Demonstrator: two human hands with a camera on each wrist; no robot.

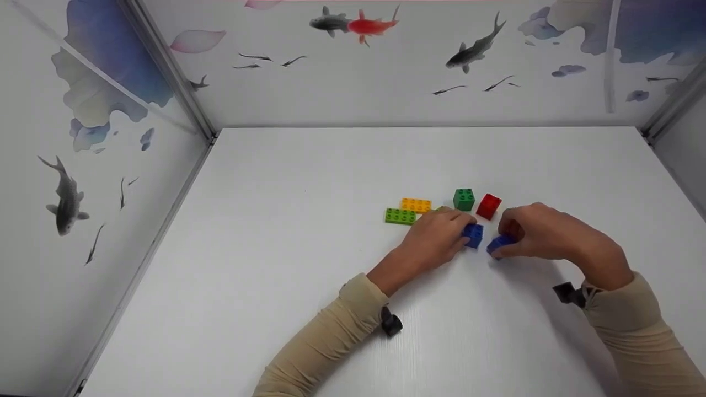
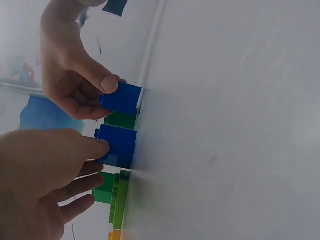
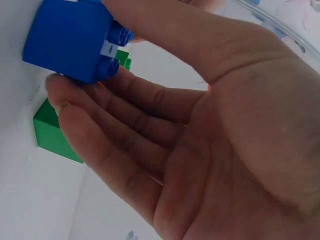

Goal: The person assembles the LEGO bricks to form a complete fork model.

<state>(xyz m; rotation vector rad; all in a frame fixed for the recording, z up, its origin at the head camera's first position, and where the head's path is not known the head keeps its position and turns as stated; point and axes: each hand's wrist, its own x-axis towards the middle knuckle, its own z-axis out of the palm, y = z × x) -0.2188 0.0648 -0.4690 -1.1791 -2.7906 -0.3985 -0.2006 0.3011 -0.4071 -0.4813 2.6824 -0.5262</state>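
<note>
My left hand (image 1: 436, 237) pinches a blue toy brick (image 1: 475, 236) that stands on the table. Its thumb lies on the near side of that brick in the left wrist view, while the other fingers reach behind. To the right, my right hand (image 1: 543, 231) holds a second blue brick (image 1: 499, 242) between thumb and fingertips. In the right wrist view this second brick (image 2: 122, 97) shows its studs toward the palm, so it is tipped on its side. A small gap separates the two blue bricks in the head view.
Behind the hands stand a green brick (image 1: 464, 199) and a red brick (image 1: 488, 207). Flat yellow (image 1: 416, 205) and light green bricks (image 1: 400, 216) lie left of them; another light green piece is mostly hidden by my left hand. Printed walls (image 1: 386, 82) border the white table (image 1: 276, 220).
</note>
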